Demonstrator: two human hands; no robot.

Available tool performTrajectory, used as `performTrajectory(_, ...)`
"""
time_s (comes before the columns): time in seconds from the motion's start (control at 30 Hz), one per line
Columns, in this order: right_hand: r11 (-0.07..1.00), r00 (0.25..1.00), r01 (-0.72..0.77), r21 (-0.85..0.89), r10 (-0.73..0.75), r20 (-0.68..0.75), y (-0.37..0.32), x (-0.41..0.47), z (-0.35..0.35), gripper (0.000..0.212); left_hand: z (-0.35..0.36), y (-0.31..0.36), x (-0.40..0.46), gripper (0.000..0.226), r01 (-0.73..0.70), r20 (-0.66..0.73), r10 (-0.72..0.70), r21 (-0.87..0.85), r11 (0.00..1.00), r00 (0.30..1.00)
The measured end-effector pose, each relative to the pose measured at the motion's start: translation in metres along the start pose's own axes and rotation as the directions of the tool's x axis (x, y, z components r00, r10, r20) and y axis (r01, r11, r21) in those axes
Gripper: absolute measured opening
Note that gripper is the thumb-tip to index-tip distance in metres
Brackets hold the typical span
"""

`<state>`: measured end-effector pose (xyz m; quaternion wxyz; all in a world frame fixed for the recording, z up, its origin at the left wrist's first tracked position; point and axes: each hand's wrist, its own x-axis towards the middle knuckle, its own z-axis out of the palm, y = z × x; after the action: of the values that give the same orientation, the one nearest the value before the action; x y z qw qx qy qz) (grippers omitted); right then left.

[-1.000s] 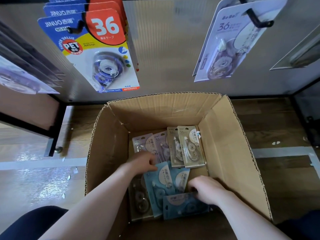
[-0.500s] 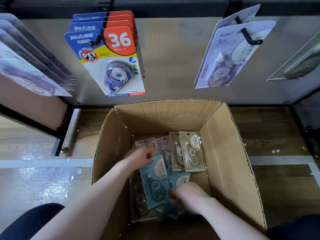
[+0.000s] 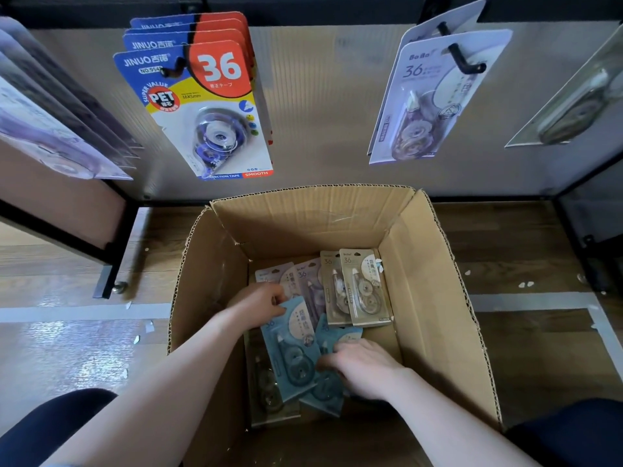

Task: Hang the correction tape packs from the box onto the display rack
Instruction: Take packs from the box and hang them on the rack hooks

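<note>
Blue card-backed correction tape pack (image 3: 292, 345) | in brown cardboard box (image 3: 435, 264), long axis near-far | left hand (image 3: 261, 303) pinches far-left corner | right hand (image 3: 362, 367) nearer, fingers curled on lower blue packs (image 3: 325, 392); hold unclear.

Bare arms, dark trousers

Both forearms are bare as far up as the frame shows, with no sleeve, cuff, watch, bracelet or ring visible on either; the left hand (image 3: 261, 303) and right hand (image 3: 362, 369) wear no gloves, and the fingernails are too small to make out. At the bottom corners sit two rounded dark shapes, the left knee (image 3: 50, 423) and right knee (image 3: 569, 429), covered in plain navy-to-black cloth (trousers or a skirt, it cannot be told which) with no visible seam, print or pocket. A thin pale blue sliver shows at the bottom left edge, too small to identify.
</note>
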<state>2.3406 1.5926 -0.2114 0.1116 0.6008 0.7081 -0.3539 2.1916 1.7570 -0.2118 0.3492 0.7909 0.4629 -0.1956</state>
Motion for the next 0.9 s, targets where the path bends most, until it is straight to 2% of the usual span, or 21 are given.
performTrajectory(0.3, 0.996, 0.996, 0.025, -0.083, -0.032, -0.084, -0.013, 0.006, -0.013, 0.031, -0.003, 0.006, 0.002, 0.007, -0.068, -0.004, 0.068, 0.015, 0.998, 0.998)
performTrajectory(0.4, 0.998, 0.994, -0.009, -0.067, 0.002, -0.113, -0.01, 0.007, -0.022, 0.025, -0.009, 0.013, 0.002, 0.004, -0.104, -0.023, 0.105, 0.054, 0.993, 0.994)
performTrajectory(0.57, 0.995, 0.992, -0.095, -0.023, 0.092, -0.084, -0.007, 0.016, -0.044, 0.023, -0.019, 0.025, 0.012, 0.01, -0.15, -0.07, 0.159, 0.116, 0.982, 0.985)
performTrajectory(0.67, 0.992, 0.99, -0.114, -0.056, 0.108, -0.089, -0.006, 0.023, -0.062, 0.023, -0.027, 0.032, 0.015, 0.016, -0.174, -0.069, 0.188, 0.171, 0.97, 0.98)
performTrajectory(0.8, 0.995, 0.985, -0.083, -0.056, 0.074, -0.153, 0.004, 0.016, -0.089, 0.013, -0.05, 0.039, 0.006, 0.019, -0.196, -0.074, 0.221, 0.254, 0.947, 0.972)
performTrajectory(0.9, 0.994, 0.962, -0.105, 0.043, 0.113, -0.25, 0.018, -0.004, -0.107, 0.008, -0.069, 0.045, -0.007, 0.02, -0.214, -0.085, 0.251, 0.311, 0.926, 0.964)
